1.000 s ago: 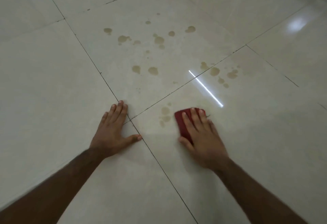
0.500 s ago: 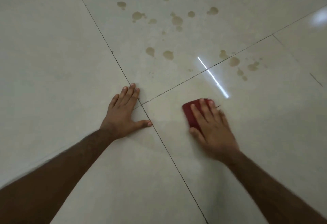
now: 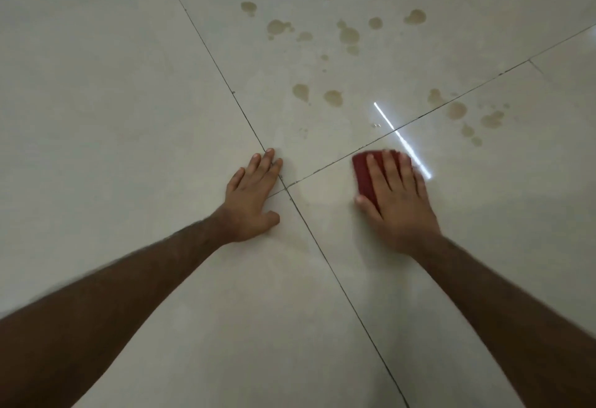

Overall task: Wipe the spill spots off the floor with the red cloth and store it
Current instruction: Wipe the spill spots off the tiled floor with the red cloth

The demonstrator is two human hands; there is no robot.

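Observation:
The folded red cloth (image 3: 363,177) lies flat on the pale tiled floor (image 3: 106,95), mostly covered by my right hand (image 3: 395,198), which presses it down with straight fingers. My left hand (image 3: 253,196) rests flat on the floor beside the crossing of the tile joints, fingers straight. Several brownish spill spots lie beyond the hands: a pair (image 3: 332,97) just ahead, a wider scatter (image 3: 348,35) farther off, and a group (image 3: 456,110) to the right along a joint.
Dark grout lines (image 3: 338,278) cross between my hands and run toward me. A bright streak of reflected light (image 3: 401,140) lies on the glossy tile just past the cloth. A faint damp smear (image 3: 322,195) shows left of the cloth.
The spots next to the cloth's left side are gone. My right hand has slid the cloth forward and right, up to the tile joint. My left hand stays planted.

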